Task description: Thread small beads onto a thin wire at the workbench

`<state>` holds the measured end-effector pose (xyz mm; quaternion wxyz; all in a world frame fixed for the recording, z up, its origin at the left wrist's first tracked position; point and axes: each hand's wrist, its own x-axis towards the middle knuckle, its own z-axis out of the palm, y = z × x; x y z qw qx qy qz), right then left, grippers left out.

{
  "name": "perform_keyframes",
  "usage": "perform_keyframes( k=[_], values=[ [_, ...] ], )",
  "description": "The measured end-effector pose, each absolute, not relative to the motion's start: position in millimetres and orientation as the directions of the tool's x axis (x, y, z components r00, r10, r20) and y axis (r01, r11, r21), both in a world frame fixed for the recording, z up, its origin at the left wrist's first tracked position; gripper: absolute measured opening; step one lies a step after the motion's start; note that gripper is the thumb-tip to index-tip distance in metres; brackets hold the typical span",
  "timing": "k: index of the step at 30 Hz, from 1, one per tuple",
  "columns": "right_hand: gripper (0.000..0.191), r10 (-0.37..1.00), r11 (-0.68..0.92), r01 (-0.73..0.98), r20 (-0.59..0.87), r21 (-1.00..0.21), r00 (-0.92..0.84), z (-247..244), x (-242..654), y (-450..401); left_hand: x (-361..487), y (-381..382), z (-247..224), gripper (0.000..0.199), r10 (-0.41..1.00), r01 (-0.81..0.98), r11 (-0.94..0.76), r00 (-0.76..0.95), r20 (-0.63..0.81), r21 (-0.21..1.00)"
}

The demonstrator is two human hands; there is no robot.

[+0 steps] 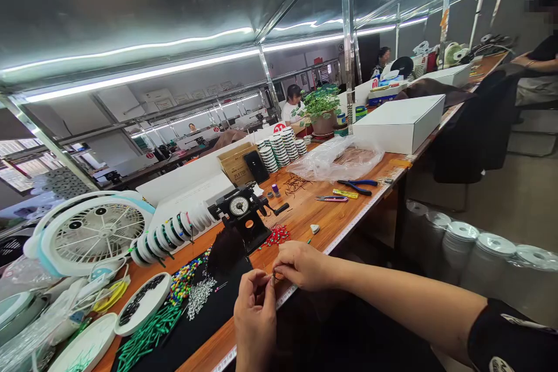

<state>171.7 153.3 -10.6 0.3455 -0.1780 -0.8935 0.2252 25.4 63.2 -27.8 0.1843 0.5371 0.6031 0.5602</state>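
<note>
My left hand (255,319) and my right hand (300,264) meet over the edge of a wooden workbench (305,221), pinching a small thin wire piece (274,276) between their fingertips. Its exact shape is too small to tell. Nearest to my left hand lies a black mat (231,270) holding a heap of multicoloured beads (185,279) and a pile of small silver pieces (200,296). Green tube beads (148,334) are scattered beyond it. Red beads (278,236) lie just past my right hand, beside a black dial gauge stand (239,209).
White spools with green wire (165,235) and a white fan (98,232) stand to the left. Blue-handled pliers (357,186), a plastic bag (335,160) and a white box (399,122) lie along the bench. Large white spools (479,256) stand on the floor. A co-worker (293,104) sits beyond.
</note>
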Motion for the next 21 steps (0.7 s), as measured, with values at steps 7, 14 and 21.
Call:
perform_keyframes(
  k=[7,14,21],
  values=[
    [0.018,0.466,0.832,0.15,0.527,-0.533,-0.711,-8.9,173.8,152.1,25.7,62.9,-26.5,0.023,0.843,0.469,-0.213,-0.356,0.404,0.857],
    [0.021,0.454,0.849,0.175,0.519,-0.498,-0.724,-7.0,176.1,151.0,26.4,63.8,-26.4,0.021,0.834,0.452,-0.236,-0.36,0.418,0.86],
    [0.02,0.499,0.787,0.15,0.475,-0.598,-0.725,-12.8,173.9,154.8,25.1,62.1,-27.3,0.021,0.839,0.451,-0.241,-0.348,0.418,0.859]
  ],
)
